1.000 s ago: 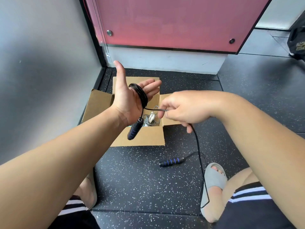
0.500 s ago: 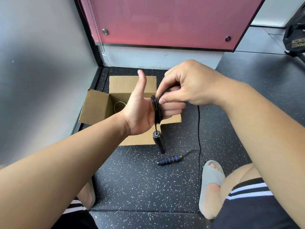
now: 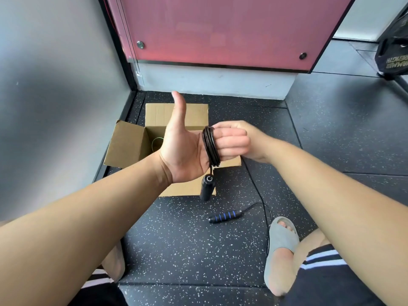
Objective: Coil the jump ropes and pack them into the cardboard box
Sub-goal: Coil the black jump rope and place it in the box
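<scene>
A black jump rope is wound in a coil [image 3: 210,146] around the fingers of my left hand [image 3: 183,151], which is raised palm toward me, thumb up, above the open cardboard box [image 3: 130,144]. One black handle [image 3: 207,188] dangles from the coil below my palm. My right hand [image 3: 254,149] sits just behind my left fingers, mostly hidden, holding the loose rope. The rope runs down from there to the floor. The other handle [image 3: 226,216], black with blue stripes, lies on the floor in front of the box.
A thin green loop [image 3: 156,142] shows inside the box. The box stands in a corner between a grey wall [image 3: 55,96] and a red panel [image 3: 220,29]. My sandalled right foot [image 3: 281,237] is beside the slack rope. A black weight plate [image 3: 395,51] stands at far right.
My right hand carried the rope over the top of my left fingers and down behind them, adding a turn. My left hand shifted right and the hanging handle swung to vertical.
</scene>
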